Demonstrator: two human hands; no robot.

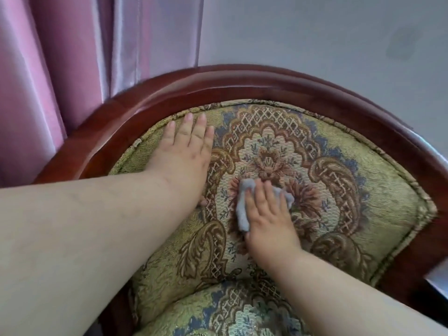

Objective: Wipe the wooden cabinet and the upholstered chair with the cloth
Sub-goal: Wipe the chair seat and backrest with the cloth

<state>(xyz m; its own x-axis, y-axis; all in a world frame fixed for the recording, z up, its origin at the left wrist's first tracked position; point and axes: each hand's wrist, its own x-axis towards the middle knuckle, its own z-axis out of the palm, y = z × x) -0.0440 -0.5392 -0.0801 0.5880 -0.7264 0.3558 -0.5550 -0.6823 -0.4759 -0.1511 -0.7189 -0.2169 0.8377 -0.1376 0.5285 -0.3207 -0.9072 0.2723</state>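
The upholstered chair [378, 166] fills the view, its green-gold floral backrest framed by a curved red-brown wooden rim. My right hand [269, 221] presses a small crumpled grey cloth [243, 212] flat against the middle of the backrest, fingers spread over it. My left hand [186, 151] lies flat and open on the upper left of the backrest, palm on the fabric, holding nothing. Part of the cloth sticks out to the left and right of my right fingers. The wooden cabinet is not in view.
Pink curtains [60, 69] hang at the left behind the chair. A plain grey wall [315, 40] stands behind the backrest. The chair's seat cushion [230, 316] shows at the bottom edge, between my forearms.
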